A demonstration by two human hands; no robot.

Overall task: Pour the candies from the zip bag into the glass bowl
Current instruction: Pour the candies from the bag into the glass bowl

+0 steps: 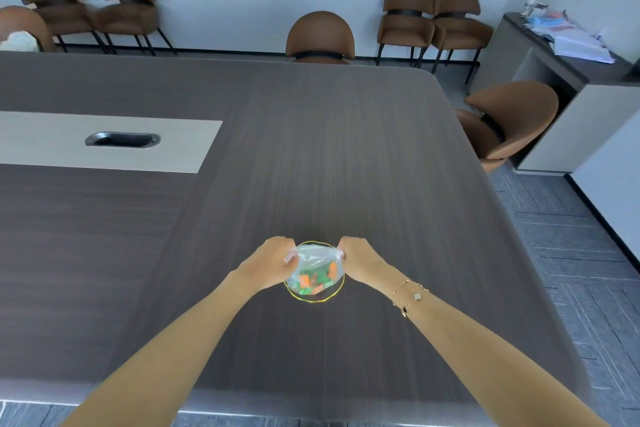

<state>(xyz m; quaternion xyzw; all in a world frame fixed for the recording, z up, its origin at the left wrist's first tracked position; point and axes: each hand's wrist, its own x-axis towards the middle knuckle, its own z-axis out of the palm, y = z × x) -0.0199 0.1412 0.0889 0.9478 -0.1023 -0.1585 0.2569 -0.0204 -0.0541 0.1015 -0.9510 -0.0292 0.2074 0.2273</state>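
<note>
One glass bowl (313, 300) stands on the dark wooden table (311, 156), close to the near edge. Its thin rim looks yellow-green. One clear zip bag (313, 269) is held directly above the bowl, so that the bag covers most of the bowl's opening. Inside the bag are the candies (317, 279), orange and green pieces lying together in the lower part of the bag; they are too small and too mixed to count. Whether any candy lies in the bowl itself, I cannot tell, because the bag hides it.

Two hands hold the bag. The left hand (273, 258) pinches the left end of the bag's top, at the left side of the bowl, with the fingers curled and pressed together on the plastic. The right hand (356, 255) pinches the right end of the top in the same way, at the right side of the bowl. The right wrist carries one thin gold bracelet (410, 296).

Beyond the bowl, at the far side of the table and along the wall, seven brown chairs (320, 36) are visible.
</note>
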